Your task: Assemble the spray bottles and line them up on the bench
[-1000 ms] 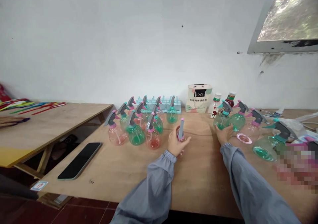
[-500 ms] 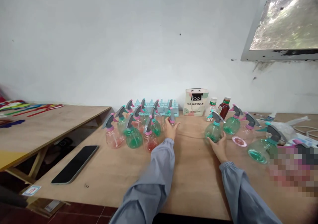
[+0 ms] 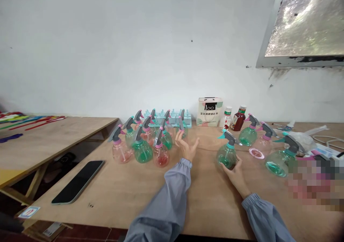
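My right hand [image 3: 234, 171] wraps round the lower body of a green spray bottle [image 3: 226, 156] with a grey and turquoise trigger head, upright on or just over the table. My left hand [image 3: 187, 146] is open, thumb and fingers apart, with nothing between them. Just beyond its fingertips a grey trigger head [image 3: 181, 120] rises, its bottle partly hidden by the hand. Left of that hand stands a group of spray bottles, among them a pink one [image 3: 161, 156] and a green one [image 3: 143, 152] at the front.
More spray bottles stand at the right, including a green one [image 3: 281, 163] and a pink one [image 3: 259, 147]. Behind are a light blue rack [image 3: 172, 117], a paper bag [image 3: 209, 113] and two sauce-type bottles [image 3: 238, 119]. A phone [image 3: 77, 182] lies at the left.
My left hand has let go of the spray bottle at the back of the left group and opened. My right hand has brought the green bottle slightly nearer to me.
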A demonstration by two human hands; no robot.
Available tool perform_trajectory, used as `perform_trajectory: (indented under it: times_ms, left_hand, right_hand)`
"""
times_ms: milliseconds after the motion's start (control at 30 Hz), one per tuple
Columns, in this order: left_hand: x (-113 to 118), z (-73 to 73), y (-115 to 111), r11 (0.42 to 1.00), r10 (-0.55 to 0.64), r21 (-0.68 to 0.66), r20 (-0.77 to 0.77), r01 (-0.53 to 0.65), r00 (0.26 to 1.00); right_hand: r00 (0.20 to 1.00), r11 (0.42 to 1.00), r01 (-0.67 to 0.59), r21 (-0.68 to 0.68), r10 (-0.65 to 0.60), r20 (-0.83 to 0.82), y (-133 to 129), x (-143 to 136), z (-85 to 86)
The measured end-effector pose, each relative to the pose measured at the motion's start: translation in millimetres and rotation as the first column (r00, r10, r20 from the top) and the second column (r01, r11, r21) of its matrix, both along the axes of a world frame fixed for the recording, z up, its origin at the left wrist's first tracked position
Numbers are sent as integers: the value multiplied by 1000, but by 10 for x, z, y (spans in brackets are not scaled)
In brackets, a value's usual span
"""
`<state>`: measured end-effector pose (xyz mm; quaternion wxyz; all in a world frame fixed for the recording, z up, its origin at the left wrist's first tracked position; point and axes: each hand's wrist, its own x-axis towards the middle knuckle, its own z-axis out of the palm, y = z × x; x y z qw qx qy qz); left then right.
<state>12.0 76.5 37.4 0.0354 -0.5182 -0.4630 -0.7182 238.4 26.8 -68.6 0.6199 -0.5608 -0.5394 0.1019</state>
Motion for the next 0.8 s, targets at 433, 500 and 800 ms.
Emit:
perform_trajectory:
  times_ms: [433, 500, 800]
  left_hand:
    - [633, 227, -836, 746, -499, -502, 14, 437, 867]
    - [550, 239, -834, 740, -504, -511, 10, 438, 864]
    - [308, 163, -784, 813, -484, -390, -40, 432, 874]
  right_hand:
    - [890, 988, -152, -26, 149, 432, -627, -381, -4]
    - [838, 981, -180, -75, 193, 510, -783, -353, 19]
    - [907, 965, 194, 174, -244, 343, -1329, 559, 169]
